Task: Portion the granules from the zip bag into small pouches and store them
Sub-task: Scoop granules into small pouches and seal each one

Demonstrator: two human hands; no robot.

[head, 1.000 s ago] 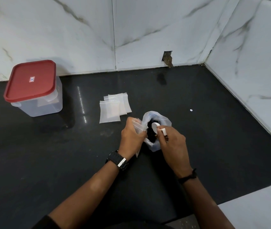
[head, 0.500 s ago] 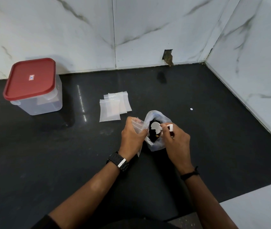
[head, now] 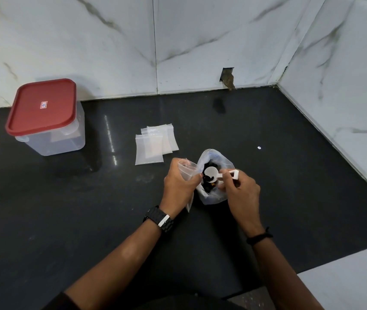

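Observation:
An open clear zip bag with dark granules stands on the black counter at the centre. My right hand pinches the handle of a small white scoop, whose round bowl is inside the bag's mouth. My left hand grips a small clear pouch held upright against the bag's left side. A few empty small pouches lie flat in an overlapping pile behind my left hand.
A clear plastic box with a red lid stands shut at the back left, near the marble wall. A tiny white speck lies on the counter to the right. Marble walls meet in the back right corner.
My right hand has lifted and tilted the scoop, so its handle now sticks out to the right and the bowl sits higher in the bag's mouth. My left hand has kept hold of the pouch.

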